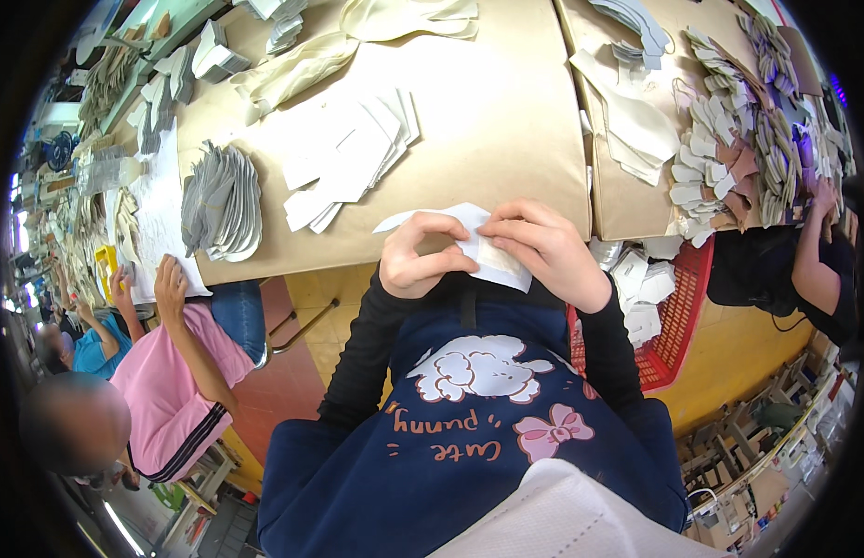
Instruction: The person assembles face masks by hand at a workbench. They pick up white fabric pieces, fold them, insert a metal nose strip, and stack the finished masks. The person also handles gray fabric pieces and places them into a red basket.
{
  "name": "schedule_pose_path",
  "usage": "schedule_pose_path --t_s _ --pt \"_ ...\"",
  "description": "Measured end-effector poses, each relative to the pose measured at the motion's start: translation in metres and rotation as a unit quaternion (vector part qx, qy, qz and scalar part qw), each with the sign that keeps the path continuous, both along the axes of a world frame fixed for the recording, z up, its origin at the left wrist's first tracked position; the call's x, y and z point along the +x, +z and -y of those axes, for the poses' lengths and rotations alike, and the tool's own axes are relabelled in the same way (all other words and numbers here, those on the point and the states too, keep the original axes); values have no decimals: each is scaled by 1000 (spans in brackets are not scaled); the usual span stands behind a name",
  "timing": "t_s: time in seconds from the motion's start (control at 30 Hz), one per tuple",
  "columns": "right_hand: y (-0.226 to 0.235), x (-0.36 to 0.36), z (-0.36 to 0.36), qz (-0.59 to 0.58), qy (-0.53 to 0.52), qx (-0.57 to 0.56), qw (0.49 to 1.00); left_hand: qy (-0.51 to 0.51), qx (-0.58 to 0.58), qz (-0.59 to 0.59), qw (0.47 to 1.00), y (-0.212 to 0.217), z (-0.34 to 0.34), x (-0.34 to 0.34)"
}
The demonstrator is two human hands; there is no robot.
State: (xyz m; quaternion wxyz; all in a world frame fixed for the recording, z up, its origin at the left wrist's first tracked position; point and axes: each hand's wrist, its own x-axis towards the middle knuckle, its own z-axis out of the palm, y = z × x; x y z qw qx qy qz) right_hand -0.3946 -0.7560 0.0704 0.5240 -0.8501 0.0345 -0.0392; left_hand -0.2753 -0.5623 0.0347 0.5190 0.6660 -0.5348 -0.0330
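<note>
My left hand (pixel 418 253) and my right hand (pixel 546 246) both pinch a thin white cut piece (pixel 476 246) just in front of my chest, at the near edge of the brown table (pixel 506 121). The left fingers curl over its left part. On the right part, the right thumb and fingers press near the middle. A loose spread of similar white pieces (pixel 353 158) lies on the table beyond my hands.
A grey stack of curved pieces (pixel 223 200) sits at left. Cream sheets (pixel 302 65) lie at the back. A red basket (pixel 678 316) holds white pieces at right. Piles of tan cut parts (pixel 738 139) cover the right table. People sit on both sides.
</note>
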Motion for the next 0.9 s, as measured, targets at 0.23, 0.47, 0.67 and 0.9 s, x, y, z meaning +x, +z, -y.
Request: schedule_pose_path --t_s 0.23,0.47,0.67,0.9 --pt "12 -18 8 43 -26 -4 999 39 -15 -24 999 6 12 5" --pt "14 -21 5 98 -79 -115 985 43 -1 7 999 12 26 10" --pt "10 -18 4 114 -99 -184 971 27 17 60 998 20 32 7" --pt "6 -25 1 9 -204 -6 979 -24 23 73 997 32 33 1"
